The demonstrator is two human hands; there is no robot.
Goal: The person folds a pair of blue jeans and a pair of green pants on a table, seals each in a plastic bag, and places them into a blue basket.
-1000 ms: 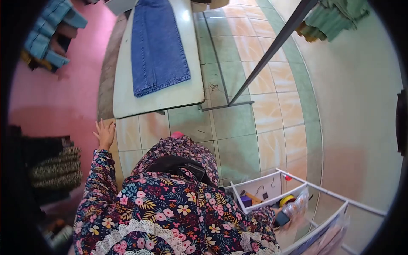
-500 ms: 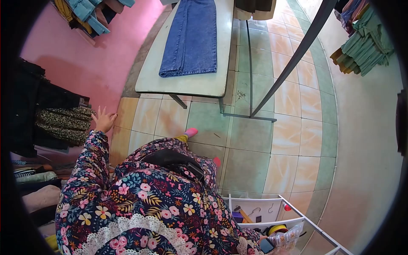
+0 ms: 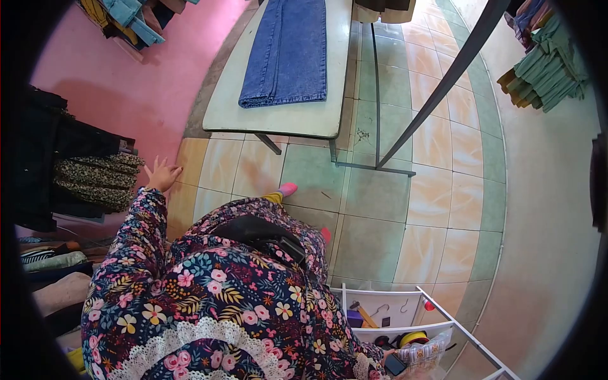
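Note:
My left hand (image 3: pixel 161 173) hangs out to the left with fingers spread and nothing in it, near the pink wall (image 3: pixel 145 95) and the dark hanging clothes (image 3: pixel 82 171). My right hand is hidden below my floral sleeve at the bottom edge, by a white wire rack (image 3: pixel 405 316) that holds small items. Blue jeans (image 3: pixel 288 54) lie flat on a pale table (image 3: pixel 278 117) ahead. One foot in a pink shoe (image 3: pixel 287 189) is stepped forward on the tiled floor.
A dark metal rail (image 3: pixel 437 88) slants across the floor right of the table. Green folded garments (image 3: pixel 544 73) hang at the upper right. Stacked clothes (image 3: pixel 50 266) sit at the lower left. Denim pieces (image 3: pixel 130 19) hang high on the wall.
The view has swung left and shifted since a second ago, so the table sits farther right and the hanging clothes came into sight. My left hand stays spread near the wall.

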